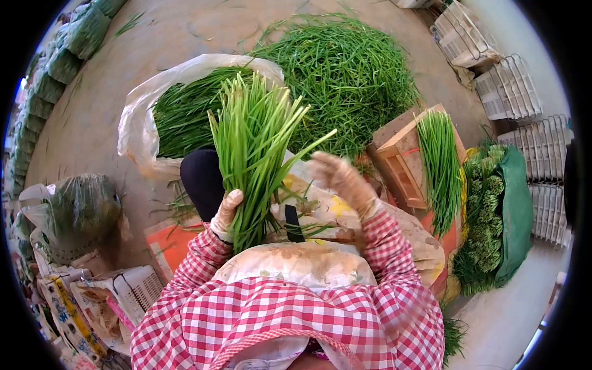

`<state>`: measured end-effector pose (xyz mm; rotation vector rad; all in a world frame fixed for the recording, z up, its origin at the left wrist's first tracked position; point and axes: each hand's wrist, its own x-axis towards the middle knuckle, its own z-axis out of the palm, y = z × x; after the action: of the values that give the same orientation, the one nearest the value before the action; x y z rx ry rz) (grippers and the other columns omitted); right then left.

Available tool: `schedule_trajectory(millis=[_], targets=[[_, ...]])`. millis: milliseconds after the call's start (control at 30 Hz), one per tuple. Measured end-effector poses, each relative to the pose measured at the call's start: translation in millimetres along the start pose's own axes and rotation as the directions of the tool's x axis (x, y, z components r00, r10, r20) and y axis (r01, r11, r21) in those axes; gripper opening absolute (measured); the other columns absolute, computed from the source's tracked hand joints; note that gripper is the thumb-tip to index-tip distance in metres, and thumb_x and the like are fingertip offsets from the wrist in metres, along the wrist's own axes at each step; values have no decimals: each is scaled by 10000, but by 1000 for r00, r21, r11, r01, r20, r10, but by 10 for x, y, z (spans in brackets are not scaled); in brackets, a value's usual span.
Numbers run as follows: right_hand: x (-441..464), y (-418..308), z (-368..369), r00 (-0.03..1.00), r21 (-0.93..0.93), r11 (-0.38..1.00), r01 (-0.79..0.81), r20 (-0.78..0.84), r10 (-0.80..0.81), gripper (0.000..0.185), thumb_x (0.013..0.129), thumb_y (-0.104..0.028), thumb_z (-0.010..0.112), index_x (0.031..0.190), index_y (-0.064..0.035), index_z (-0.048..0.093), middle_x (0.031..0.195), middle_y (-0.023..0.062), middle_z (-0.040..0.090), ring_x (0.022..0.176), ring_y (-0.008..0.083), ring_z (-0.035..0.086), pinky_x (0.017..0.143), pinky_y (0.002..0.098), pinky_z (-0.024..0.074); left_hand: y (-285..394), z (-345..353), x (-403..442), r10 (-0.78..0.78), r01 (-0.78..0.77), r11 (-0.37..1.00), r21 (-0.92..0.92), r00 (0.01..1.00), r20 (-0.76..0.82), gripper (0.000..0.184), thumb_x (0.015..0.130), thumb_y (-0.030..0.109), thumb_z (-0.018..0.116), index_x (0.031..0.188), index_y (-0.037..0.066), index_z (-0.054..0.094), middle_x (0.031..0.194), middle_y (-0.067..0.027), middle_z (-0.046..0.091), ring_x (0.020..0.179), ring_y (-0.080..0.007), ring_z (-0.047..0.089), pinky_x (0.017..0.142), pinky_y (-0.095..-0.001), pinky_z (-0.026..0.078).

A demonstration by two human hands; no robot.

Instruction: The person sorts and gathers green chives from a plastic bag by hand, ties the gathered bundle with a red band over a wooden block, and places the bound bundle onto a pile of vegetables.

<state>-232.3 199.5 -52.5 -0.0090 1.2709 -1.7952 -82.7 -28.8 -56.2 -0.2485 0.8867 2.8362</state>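
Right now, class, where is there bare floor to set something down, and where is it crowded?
Bare floor lies between the plastic bag and stacked green bundles at left. It's crowded beyond the held greens, at the bag and heap, and around the wooden stand.

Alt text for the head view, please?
The left hand holds a large bunch of chive-like greens; the right hand is raised beside it. Beyond are a translucent plastic bag of greens and a loose heap on the floor.
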Motion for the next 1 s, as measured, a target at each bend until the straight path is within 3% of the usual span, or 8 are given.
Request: schedule_trajectory(millis=[167,267,433,533,600,767,867,1000], targets=[[48,-71,642,918,-138,940,313,296,-262,723,717,-350,756,1265,-7,432,1190,78,539,1067,179,506,924,310,406,100,226,468,-116,128,932,338,992,-56,484,831,132,620,1247,-22,427,1137,-151,567,965,-255,596,848,-352,502],[113,45,653,940,-72,940,334,-50,-338,675,673,-260,804,1217,-12,492,1146,76,567,1030,167,527,911,297,411,-81,401,699,156,-59,221,973,987,24,612,733,144,718,1255,11,429,1031,-136,637,895,-223,637,787,-327,508],[68,-264,428,959,190,941,281,-78,-271,429,783,-133,647,1166,35,552,1015,99,651,905,222,628,836,339,502,-100,1019,856,-41,12,-186,983,999,-20,1040,746,345,651,1344,-152,-39,1047,-375,514,908,-422,584,773,-392,487],[61,-406,28,974,363,905,222,-45,-221,295,805,-158,628,1041,16,595,971,106,653,809,219,641,763,341,538,-69,1194,789,-164,-234,-61,970,961,222,1114,753,410,660,1367,-94,-121,1264,-388,358,1034,-387,550,868,-376,449],[-123,-692,-159,986,302,939,165,-38,-161,232,830,-192,610,979,-14,606,953,86,646,717,178,632,668,313,554,217,1362,649,-339,-432,234,871,803,490,978,818,363,633,1403,-70,-20,1416,-263,276,1334,-285,270,1089,-323,218],[-736,-1290,-231,1000,93,996,0,28,-2,235,837,-212,635,939,-2,613,945,86,632,704,157,622,626,303,554,631,604,508,-466,133,766,628,789,401,398,832,205,642,1140,-43,588,1198,-184,564,1161,-260,506,1018,-373,356],[-1024,-1350,-249,997,-27,997,-74,3,74,281,797,-199,672,973,15,623,978,125,646,714,173,631,633,307,541,305,451,577,-65,-67,807,587,977,201,759,789,402,663,1345,-20,363,1268,-158,492,1181,-252,459,1036,-393,307],[-1154,-1258,254,959,-411,892,-188,-272,77,368,718,-93,724,1044,23,597,943,134,655,772,190,626,716,335,513,-412,295,1163,96,-148,981,127,933,346,1087,713,563,664,1457,124,2,1415,-195,291,1252,-319,370,1022,-423,307]])
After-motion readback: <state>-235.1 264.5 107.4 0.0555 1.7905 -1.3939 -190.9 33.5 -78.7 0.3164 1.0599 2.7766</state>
